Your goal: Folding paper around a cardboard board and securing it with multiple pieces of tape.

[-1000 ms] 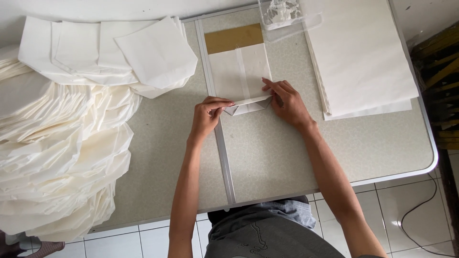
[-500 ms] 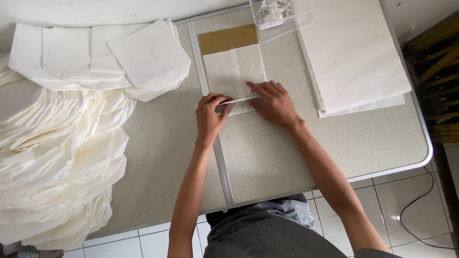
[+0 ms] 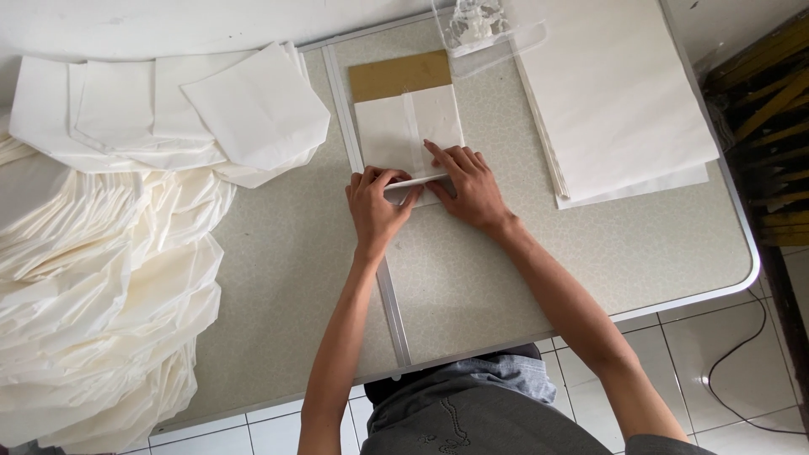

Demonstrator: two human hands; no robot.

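A white paper sheet (image 3: 404,131) lies folded around a brown cardboard template (image 3: 399,76) in the middle of the speckled table (image 3: 472,278). My left hand (image 3: 373,206) pinches the sheet's near edge, where a narrow flap (image 3: 415,180) is turned up. My right hand (image 3: 466,184) lies flat on the same edge, its fingers spread and pressing the fold down. Both hands touch the paper side by side.
A stack of flat white sheets (image 3: 615,93) lies at the right. Folded white paper bags (image 3: 194,114) are piled at the back left, and a big heap of them (image 3: 93,303) fills the left side. A clear plastic container (image 3: 480,25) stands at the back. A metal strip (image 3: 389,295) runs down the table.
Both hands have stayed on the near edge of the paper and pressed its bottom flap flatter. My right hand's fingers have spread further along the fold.
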